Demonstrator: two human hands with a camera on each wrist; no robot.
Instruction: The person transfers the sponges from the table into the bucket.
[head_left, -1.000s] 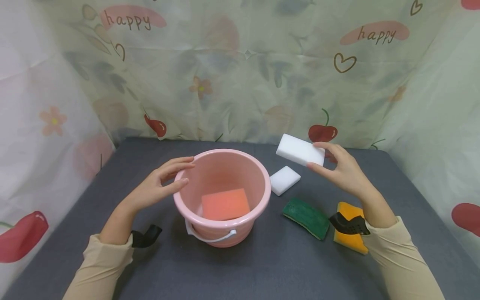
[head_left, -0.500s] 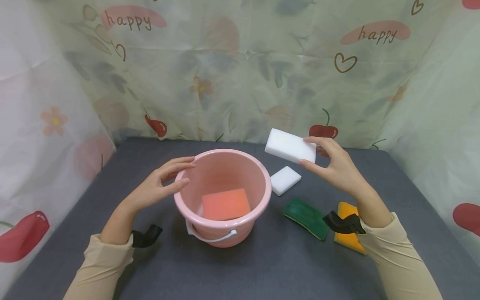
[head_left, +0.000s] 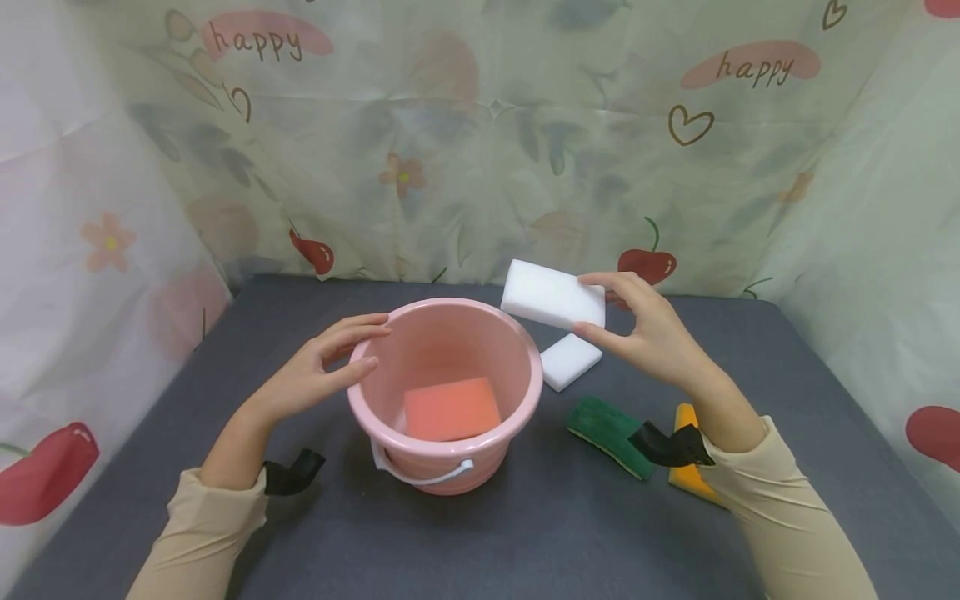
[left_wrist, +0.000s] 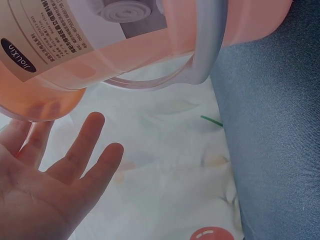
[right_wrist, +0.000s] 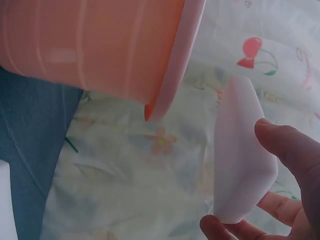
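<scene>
My right hand [head_left: 648,329] pinches a white sponge block [head_left: 553,293] between thumb and fingers, raised off the table beside the far right rim of a pink bucket [head_left: 521,408]. In the right wrist view the same white sponge block [right_wrist: 240,155] stands apart from the bucket's rim [right_wrist: 177,65]. My left hand [head_left: 311,375] rests at the bucket's left rim, fingers spread and fairly straight; the left wrist view shows those fingers [left_wrist: 82,150] extended beside the bucket wall. Inside the bucket lies an orange sponge [head_left: 452,410]. Its pale handle [head_left: 427,479] hangs down in front.
A second white sponge block [head_left: 570,361] lies right of the bucket. Closer in are a green scouring sponge [head_left: 609,435] and a yellow sponge [head_left: 692,477], partly hidden by my right wrist and its black strap mount. Patterned cloth [head_left: 480,167] encloses the dark table [head_left: 510,542].
My right hand has carried the white sponge block leftward, from above the right part of the table to the bucket's far right rim. The left hand and bucket have stayed in place.
</scene>
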